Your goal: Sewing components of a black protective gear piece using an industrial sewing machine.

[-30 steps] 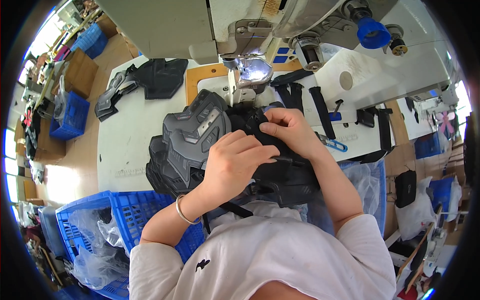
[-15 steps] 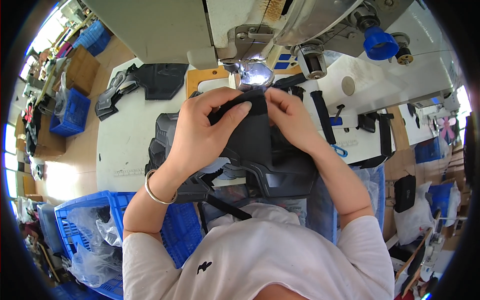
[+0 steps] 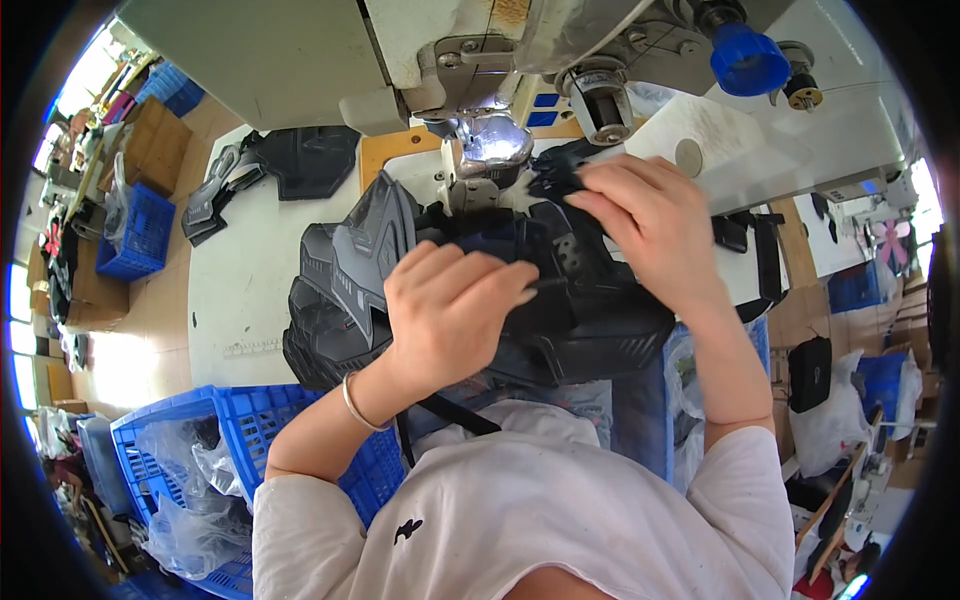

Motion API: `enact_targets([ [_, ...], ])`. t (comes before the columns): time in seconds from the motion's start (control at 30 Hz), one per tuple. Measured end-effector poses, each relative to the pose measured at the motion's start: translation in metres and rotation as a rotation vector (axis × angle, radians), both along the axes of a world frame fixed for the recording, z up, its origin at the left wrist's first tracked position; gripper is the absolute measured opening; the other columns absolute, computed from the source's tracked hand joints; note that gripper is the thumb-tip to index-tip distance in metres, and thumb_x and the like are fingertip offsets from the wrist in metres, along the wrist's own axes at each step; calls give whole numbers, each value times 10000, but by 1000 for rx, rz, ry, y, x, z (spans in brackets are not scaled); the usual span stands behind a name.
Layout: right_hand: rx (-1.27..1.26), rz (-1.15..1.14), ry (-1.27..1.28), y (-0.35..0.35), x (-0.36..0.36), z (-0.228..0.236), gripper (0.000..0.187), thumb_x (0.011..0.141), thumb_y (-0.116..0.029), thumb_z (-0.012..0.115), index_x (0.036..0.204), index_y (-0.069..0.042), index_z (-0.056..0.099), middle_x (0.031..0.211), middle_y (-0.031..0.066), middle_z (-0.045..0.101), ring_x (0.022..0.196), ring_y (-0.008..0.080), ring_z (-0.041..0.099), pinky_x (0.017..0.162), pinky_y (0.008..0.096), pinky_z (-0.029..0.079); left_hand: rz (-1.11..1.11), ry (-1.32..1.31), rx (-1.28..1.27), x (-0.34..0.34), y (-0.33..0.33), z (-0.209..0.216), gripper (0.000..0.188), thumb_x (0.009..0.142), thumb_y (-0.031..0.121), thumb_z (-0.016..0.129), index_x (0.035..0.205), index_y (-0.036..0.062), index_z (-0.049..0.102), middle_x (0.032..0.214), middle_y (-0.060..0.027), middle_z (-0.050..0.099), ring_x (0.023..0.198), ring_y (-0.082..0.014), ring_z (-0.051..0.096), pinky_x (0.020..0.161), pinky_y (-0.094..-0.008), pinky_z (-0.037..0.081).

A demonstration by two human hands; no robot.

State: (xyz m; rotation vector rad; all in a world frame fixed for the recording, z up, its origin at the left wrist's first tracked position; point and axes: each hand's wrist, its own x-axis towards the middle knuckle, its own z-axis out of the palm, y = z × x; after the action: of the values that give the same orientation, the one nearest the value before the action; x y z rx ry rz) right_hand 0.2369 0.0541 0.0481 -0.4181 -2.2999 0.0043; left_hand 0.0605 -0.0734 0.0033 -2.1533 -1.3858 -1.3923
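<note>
A black and grey moulded bag piece lies on the table below the sewing machine's lit needle area. My left hand rests on the near part of it, fingers curled and closed on its black material. Its grey ridged panel stands up left of that hand. My right hand is at the far right of the piece, thumb and fingers closed on a bunched dark strip beside the presser foot. The exact grip under both hands is partly hidden.
The sewing machine head overhangs the far side. More black and grey panels lie at the table's left. A blue crate with plastic bags stands near left. Black straps lie at the right.
My left hand has come down and nearer, off the raised black flap. My right hand has moved right and now grips a dark strip. The bag piece has shifted and opened out, grey panel up.
</note>
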Motion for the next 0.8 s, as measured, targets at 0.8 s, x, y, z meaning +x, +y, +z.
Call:
enact_targets([
  [0.8,-1090,126,214,-3,-46,-37,248,885,-198,682,795,32,672,595,-1,564,556,43,515,520,226,398,7,-645,-667,-58,43,22,258,876,185,699,929,-65,667,736,12,626,695,-30,505,619,-213,437],
])
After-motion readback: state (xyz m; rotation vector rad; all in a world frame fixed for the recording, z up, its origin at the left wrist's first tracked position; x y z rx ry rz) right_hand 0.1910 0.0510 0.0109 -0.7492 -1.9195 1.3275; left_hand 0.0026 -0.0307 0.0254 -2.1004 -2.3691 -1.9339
